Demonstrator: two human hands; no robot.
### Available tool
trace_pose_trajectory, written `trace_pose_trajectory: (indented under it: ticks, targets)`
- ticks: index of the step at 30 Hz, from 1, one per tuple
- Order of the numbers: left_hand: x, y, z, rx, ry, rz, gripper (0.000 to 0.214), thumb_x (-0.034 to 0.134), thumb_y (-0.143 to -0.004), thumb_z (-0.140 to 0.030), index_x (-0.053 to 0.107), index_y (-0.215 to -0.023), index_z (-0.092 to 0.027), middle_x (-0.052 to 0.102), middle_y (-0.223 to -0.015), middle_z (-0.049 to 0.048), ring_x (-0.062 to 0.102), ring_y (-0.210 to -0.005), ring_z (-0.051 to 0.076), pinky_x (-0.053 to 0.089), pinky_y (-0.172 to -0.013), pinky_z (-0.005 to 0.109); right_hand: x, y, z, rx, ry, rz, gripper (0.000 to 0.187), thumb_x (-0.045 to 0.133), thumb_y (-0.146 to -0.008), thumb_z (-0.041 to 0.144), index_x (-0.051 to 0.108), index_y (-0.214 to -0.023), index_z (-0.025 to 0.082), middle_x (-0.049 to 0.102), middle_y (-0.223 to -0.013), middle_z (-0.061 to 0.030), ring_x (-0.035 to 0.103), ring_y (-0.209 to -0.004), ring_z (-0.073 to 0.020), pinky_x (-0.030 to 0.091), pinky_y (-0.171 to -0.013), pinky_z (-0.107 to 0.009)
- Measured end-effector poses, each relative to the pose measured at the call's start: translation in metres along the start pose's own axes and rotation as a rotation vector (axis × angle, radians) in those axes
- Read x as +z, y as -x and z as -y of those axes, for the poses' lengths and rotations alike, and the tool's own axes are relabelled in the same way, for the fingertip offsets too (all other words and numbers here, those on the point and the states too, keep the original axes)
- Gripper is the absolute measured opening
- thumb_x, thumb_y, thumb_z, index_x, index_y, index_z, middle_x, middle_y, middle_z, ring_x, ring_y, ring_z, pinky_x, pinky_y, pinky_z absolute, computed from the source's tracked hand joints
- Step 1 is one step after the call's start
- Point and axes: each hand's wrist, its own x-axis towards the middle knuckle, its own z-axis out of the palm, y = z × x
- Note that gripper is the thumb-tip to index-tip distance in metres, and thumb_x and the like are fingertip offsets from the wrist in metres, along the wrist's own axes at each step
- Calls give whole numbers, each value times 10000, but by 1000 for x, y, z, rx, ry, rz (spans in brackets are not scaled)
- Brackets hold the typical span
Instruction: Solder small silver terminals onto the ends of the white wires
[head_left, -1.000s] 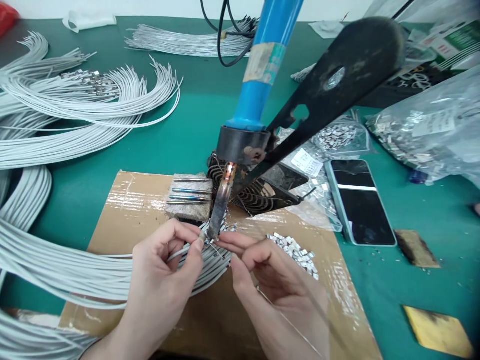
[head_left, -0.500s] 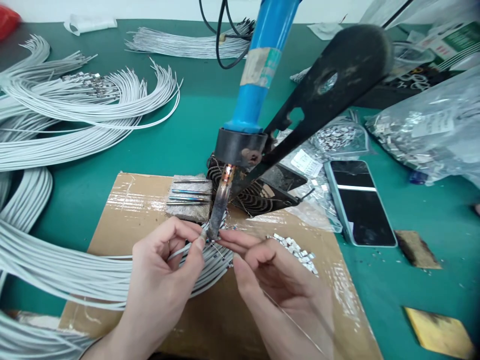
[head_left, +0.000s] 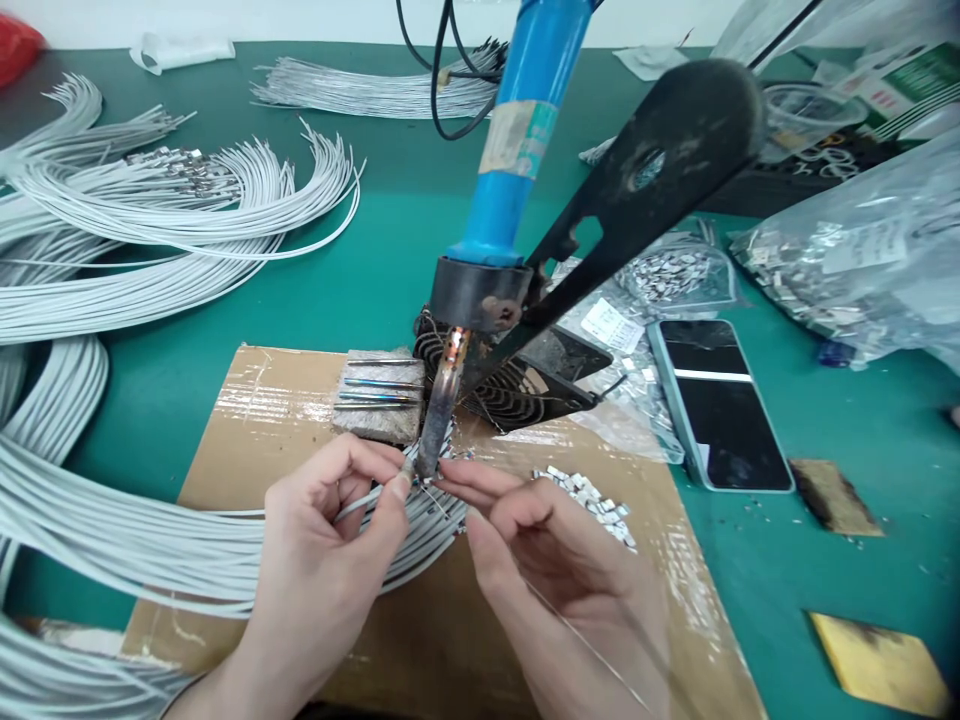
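The green bench [head_left: 405,240], backed by a white wall [head_left: 300,20], was partly covered by cardboard [head_left: 247,410]. Beside the tip of the iron [head_left: 487,210], a cable [head_left: 354,506] was pinched near its end by the left hand [head_left: 330,540], thumb against forefinger; a thin wire [head_left: 586,638] was held by the right hand [head_left: 577,570], thumb and fingers nearly closed

Operator exterior
The left grip [head_left: 384,500] and right grip [head_left: 459,495] are presenting bare, slender fingers [head_left: 495,505]; the left forearm [head_left: 251,660] is showing uncovered, and a thin dark line [head_left: 181,692], too indistinct to identify, is bordering its outer edge.
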Motion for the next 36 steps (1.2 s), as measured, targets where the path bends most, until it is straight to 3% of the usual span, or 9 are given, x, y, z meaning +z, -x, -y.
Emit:
trace_pose_trajectory:
  ticks: [22, 28, 36]
  targets:
    - [-1, -2, -5, 53, -37, -20, 134, 733, -767, -123, 711, -648, -178, 768, -759, 6, 670, -614, 81, 519, -550, 108, 0, -3, -2, -60, 13, 24, 232, 713, -899, 198, 628, -690, 251, 838, -1080, 15, 790, -1031, -162, 607, -922, -232]
    - [0, -2, -4, 40, -42, -31, 129, 737, -760, -132, 709, -646, -186, 771, -751, 0, 666, -603, 81, 514, -538, 110, -6, -6, -7, -102, 43, 100, 226, 713, -899, 184, 617, -704, 247, 836, -1106, 11, 804, -1015, -177, 614, -924, -255]
    - [3, -5, -5, 69, -32, -37, 139, 714, -756, -102, 703, -638, -177, 754, -722, -24, 674, -589, 50, 512, -552, 63, -1, -2, -2, -15, 34, 18, 232, 726, -888, 219, 625, -681, 250, 834, -1100, 13, 784, -1071, -176, 580, -937, -246]
